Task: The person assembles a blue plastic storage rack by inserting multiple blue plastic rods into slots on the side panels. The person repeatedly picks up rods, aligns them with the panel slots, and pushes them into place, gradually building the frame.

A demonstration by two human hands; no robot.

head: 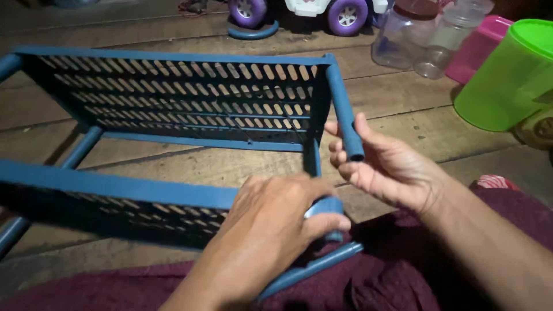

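Left hand point(262, 236) clamped on blue rack point(173, 103) corner near floor's point(403, 115) front edge. Right hand point(386, 167) gripping blue tube point(345, 109) end. Green container point(507, 75) far right corner.

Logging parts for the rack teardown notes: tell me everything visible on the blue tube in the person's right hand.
The blue tube is a slim round pipe, matte and plastic-looking, with an open hollow end facing the camera. It slants up and away from the right hand, whose fingers wrap its near end. Its far end meets the corner of the far slotted blue shelf, apparently as a corner post. The rack lies on its side over the wooden floor. The left hand does not touch this tube.
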